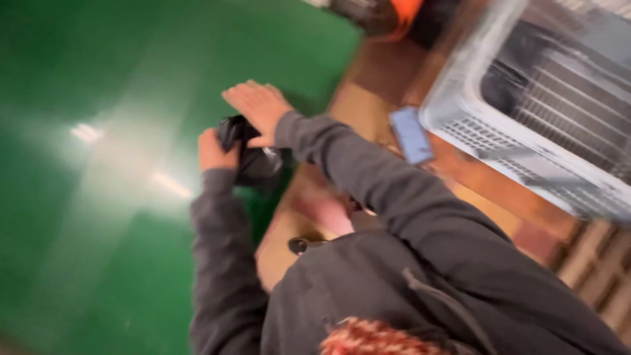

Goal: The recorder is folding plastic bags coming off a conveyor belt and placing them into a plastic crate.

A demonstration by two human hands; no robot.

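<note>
Glossy green floor (98, 98), plastic crate (460, 118)

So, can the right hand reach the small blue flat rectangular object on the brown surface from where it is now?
Probably yes. The right hand rests open on the crumpled black object, and the blue flat rectangular object lies uncovered nearby, beside the white plastic crate; nothing stands between them.

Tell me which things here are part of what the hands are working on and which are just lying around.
In hand:
left hand, gripping the black bundle from the side
right hand, laid flat on top of the bundle

Lying about:
blue flat object on the brown bench
white slatted crate
orange object at the far edge, too blurred to identify
green floor
</note>
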